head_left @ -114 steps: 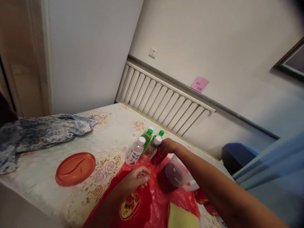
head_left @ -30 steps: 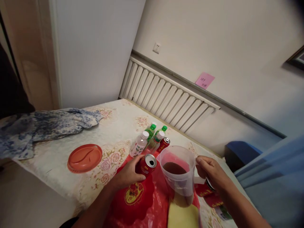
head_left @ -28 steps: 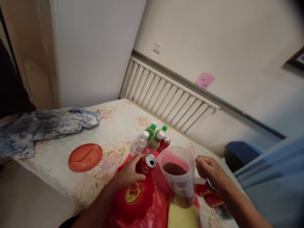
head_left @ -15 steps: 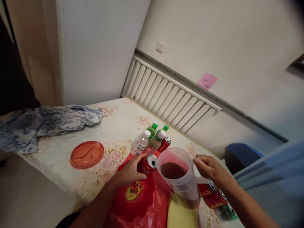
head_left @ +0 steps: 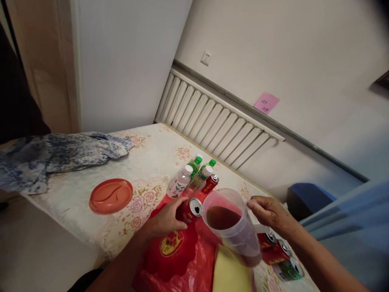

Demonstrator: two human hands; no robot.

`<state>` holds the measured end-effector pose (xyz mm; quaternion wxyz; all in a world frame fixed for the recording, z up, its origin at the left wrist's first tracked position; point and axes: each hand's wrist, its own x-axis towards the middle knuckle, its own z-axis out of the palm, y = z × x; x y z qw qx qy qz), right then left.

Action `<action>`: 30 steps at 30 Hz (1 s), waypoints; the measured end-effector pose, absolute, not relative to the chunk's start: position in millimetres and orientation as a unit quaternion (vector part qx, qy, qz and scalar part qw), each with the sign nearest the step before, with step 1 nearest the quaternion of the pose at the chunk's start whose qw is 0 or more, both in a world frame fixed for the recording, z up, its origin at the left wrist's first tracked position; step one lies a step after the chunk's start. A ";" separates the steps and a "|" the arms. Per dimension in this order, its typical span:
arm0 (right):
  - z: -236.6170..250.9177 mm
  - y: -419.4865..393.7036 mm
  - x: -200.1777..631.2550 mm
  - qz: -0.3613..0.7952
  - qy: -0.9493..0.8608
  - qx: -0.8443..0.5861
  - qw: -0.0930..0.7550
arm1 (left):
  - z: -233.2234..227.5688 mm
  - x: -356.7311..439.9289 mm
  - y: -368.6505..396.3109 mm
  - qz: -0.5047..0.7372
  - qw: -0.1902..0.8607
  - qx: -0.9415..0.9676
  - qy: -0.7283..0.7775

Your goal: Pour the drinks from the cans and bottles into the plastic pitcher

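Note:
My left hand (head_left: 164, 221) grips an opened red can (head_left: 191, 209) that stands on a red plastic bag (head_left: 176, 255). My right hand (head_left: 267, 213) holds the handle of a clear plastic jug (head_left: 231, 227) with dark brown liquid in it. The jug is tilted to the left, its spout right at the can's opening. Behind the can stand several small bottles (head_left: 190, 180) with white and green caps, and another red can (head_left: 210, 183).
A red-orange plate (head_left: 111, 196) lies on the flowered tablecloth (head_left: 91, 170). Blue patterned cloth (head_left: 54, 156) is bunched at the far left. A yellow pad (head_left: 231, 275) lies under the jug; more cans (head_left: 279, 259) lie at right. A radiator (head_left: 219, 121) runs along the wall.
My right hand left the cans, took the jug by its handle, lifted it and tilted it toward the can. My left hand took hold of the opened can.

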<state>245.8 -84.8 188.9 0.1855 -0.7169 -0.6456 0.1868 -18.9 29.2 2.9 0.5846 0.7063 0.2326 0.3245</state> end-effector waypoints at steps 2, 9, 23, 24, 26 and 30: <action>190.2 -84.7 244.9 0.182 -0.647 -0.719 0.177 | 2.4 -18.9 28.8 0.329 0.582 0.708 0.227; 190.9 -83.7 245.3 0.177 -0.654 -0.716 0.169 | 3.7 -19.1 28.0 0.330 0.593 0.703 0.213; 196.0 -81.7 239.6 0.182 -0.665 -0.704 0.171 | 7.5 -20.8 26.9 0.324 0.581 0.710 0.230; 196.3 -81.3 239.5 0.182 -0.666 -0.703 0.169 | 7.3 -20.8 27.0 0.324 0.581 0.710 0.230; 196.5 -80.7 240.2 0.182 -0.669 -0.702 0.163 | 6.9 -20.9 27.2 0.326 0.582 0.709 0.229; 195.5 -80.4 243.5 0.181 -0.673 -0.701 0.152 | 7.7 -21.2 27.2 0.325 0.586 0.708 0.223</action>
